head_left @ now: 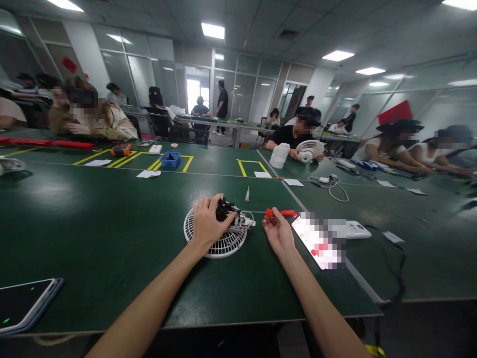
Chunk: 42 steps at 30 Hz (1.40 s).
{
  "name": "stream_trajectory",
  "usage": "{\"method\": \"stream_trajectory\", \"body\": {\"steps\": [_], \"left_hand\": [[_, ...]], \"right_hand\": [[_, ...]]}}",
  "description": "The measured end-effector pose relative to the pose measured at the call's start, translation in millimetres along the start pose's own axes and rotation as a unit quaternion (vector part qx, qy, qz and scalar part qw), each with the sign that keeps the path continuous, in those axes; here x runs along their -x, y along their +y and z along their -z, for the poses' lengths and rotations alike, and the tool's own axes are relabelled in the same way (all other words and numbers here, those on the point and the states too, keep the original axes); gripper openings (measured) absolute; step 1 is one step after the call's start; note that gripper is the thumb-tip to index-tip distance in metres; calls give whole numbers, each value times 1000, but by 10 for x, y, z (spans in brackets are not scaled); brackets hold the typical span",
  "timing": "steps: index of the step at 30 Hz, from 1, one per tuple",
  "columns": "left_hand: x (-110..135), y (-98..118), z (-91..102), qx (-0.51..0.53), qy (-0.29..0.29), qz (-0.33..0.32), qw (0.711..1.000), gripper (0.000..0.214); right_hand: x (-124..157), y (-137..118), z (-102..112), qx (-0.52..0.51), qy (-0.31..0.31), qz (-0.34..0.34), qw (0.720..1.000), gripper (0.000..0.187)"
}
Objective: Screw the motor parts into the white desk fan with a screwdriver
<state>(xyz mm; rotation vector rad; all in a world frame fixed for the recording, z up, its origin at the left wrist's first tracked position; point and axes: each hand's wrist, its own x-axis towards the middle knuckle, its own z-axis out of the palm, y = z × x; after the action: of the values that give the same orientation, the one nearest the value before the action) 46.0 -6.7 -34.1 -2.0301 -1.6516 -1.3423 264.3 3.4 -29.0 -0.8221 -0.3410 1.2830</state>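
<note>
A white round fan grille (219, 243) lies flat on the green table (112, 233) in front of me. On it sits a small black motor assembly (225, 208) with white parts and wires. My left hand (207, 222) is closed around that assembly. My right hand (278, 231) grips a red-handled screwdriver (280, 213), whose thin shaft points left toward the motor.
A phone (316, 242) and a white device (354, 229) lie right of my right hand. Another phone (24, 303) rests at the near left edge. A small white tool (247, 194), a blue tray (170, 159) and paper slips lie farther back. Several people sit working at the tables.
</note>
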Motion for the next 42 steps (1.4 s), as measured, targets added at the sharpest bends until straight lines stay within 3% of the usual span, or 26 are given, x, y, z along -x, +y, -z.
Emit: {"method": "stream_trajectory", "body": {"steps": [10, 29, 38, 42], "left_hand": [[11, 18, 13, -4, 13, -1, 1000, 53], [27, 15, 2, -3, 19, -2, 1000, 52], [19, 11, -5, 1, 13, 2, 1000, 52], [19, 5, -12, 8, 11, 8, 1000, 54]], "right_hand": [[-36, -18, 27, -53, -20, 2, 998, 44], [-126, -18, 67, -76, -4, -37, 996, 25], [-23, -76, 5, -60, -27, -32, 997, 35], [-56, -58, 51, -38, -16, -39, 998, 29]]}}
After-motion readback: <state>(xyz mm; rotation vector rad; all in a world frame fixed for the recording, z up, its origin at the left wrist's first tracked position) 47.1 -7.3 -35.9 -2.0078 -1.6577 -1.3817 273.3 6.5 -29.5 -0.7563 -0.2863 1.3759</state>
